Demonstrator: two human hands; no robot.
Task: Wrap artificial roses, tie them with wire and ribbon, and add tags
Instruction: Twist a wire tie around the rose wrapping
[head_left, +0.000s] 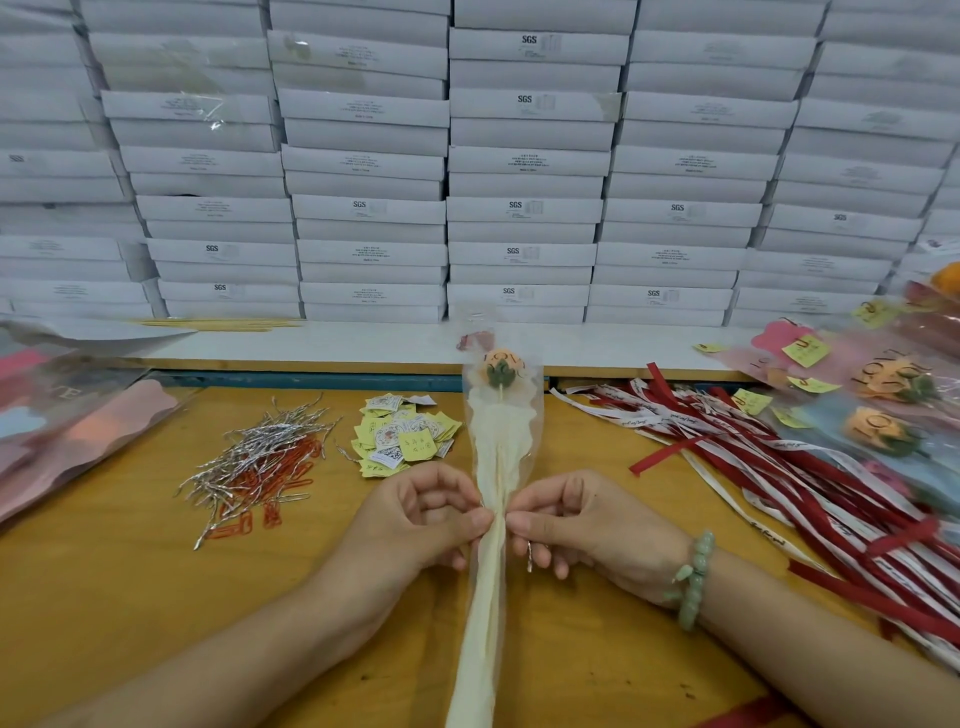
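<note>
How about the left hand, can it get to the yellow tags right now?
Probably yes, once it lets go. The left hand is busy pinching the wrapped rose, but the yellow tags lie just beyond it on the table with nothing in between.

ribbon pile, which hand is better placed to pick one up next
Right, probably. Both hands pinch the wrapped rose, but the ribbons lie on the table beside the right hand; the left hand would have to reach across the rose.
</note>
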